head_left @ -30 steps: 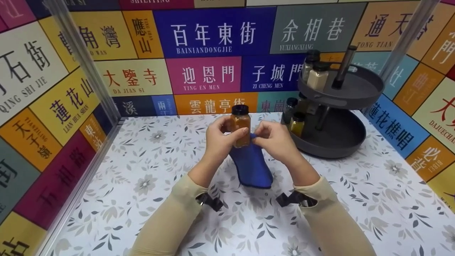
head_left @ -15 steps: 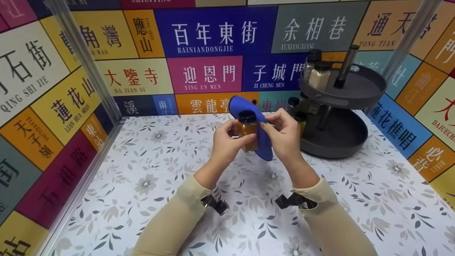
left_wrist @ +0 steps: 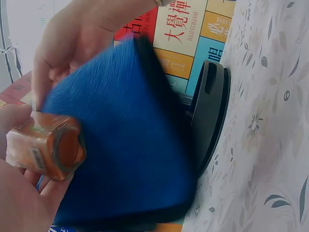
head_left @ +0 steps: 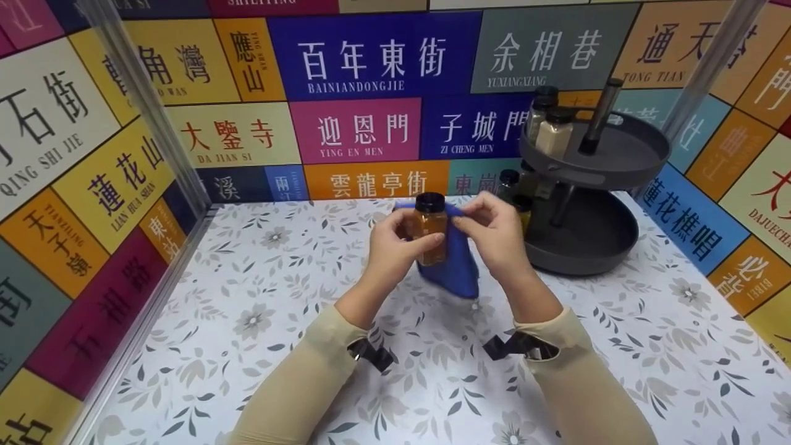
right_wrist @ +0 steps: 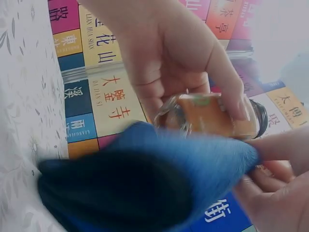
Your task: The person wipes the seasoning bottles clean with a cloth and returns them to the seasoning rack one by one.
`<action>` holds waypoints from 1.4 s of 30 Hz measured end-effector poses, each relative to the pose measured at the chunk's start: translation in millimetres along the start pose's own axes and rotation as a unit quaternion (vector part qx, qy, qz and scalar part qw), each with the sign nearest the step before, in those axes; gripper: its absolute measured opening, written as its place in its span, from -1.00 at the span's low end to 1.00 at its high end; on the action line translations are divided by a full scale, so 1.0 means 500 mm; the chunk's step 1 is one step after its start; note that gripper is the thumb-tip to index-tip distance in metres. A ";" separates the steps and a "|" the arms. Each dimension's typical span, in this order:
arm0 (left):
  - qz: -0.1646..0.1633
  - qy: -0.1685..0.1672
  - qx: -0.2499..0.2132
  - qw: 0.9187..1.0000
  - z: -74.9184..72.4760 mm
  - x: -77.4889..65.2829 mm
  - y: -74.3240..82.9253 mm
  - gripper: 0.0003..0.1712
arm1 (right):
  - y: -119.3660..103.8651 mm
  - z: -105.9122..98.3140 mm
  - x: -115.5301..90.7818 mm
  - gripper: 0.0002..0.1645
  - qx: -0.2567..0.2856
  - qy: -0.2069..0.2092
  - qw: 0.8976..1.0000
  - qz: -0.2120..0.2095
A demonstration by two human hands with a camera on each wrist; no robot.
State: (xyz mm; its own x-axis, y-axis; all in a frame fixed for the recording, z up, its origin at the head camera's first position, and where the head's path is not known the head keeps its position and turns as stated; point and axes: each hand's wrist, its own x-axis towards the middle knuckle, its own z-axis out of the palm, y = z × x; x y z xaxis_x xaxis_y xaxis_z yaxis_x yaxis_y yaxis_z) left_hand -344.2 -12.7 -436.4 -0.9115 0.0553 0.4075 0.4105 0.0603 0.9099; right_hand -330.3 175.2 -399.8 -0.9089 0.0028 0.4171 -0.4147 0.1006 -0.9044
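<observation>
My left hand (head_left: 393, 246) grips a glass jar (head_left: 431, 238) of orange-brown contents with a black lid, held upright above the table. The thumb lies across its near side. In the right wrist view the jar (right_wrist: 205, 116) appears sideways, its black lid to the right. Beside the jar, my right hand (head_left: 494, 232) pinches a blue cloth (head_left: 460, 266) with dark edging by its upper part. The cloth hangs behind and to the right of the jar, and its far side is partly hidden. In the left wrist view the cloth (left_wrist: 125, 140) is blurred.
A dark two-tier round rack (head_left: 593, 259) stands at the back right. Its upper tier carries black-lidded jars (head_left: 553, 133), and more jars (head_left: 508, 182) stand on the lower tier. The table (head_left: 247, 371) has a flowered cover. Walls with coloured signs enclose it.
The blue cloth rose from hanging low to stand up beside the jar, then dropped to hang down again. Both hands shifted slightly; the jar moved a little right and down.
</observation>
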 end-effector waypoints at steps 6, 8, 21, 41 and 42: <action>0.002 0.006 0.009 1.000 0.008 0.000 -0.010 -0.55 | -0.003 0.000 -0.004 -0.92 -0.029 0.010 0.999 -0.024; 0.003 0.014 0.008 1.000 0.008 0.002 -0.012 -0.53 | 0.001 -0.003 -0.002 -0.93 -0.089 -0.024 0.996 0.005; 0.015 0.002 -0.009 1.000 0.004 0.001 -0.012 -0.53 | 0.012 0.000 -0.004 -0.95 -0.092 -0.020 0.995 -0.038; -0.127 -0.078 0.111 0.983 0.007 0.024 -0.221 -0.58 | -0.011 -0.049 0.028 -0.81 0.093 0.181 0.978 -0.040; -0.130 -0.082 0.114 0.982 0.005 0.025 -0.224 -0.56 | -0.013 -0.052 0.027 -0.82 0.093 0.181 0.978 -0.041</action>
State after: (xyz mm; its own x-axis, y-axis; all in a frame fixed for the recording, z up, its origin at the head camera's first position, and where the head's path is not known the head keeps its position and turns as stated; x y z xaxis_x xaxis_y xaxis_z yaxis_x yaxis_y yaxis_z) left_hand -401.6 -16.1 -533.2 -0.9776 0.1662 0.1294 0.1770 0.3148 0.9325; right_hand -339.0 200.6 -386.0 -0.8114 0.3571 0.4626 -0.5164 -0.0673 -0.8537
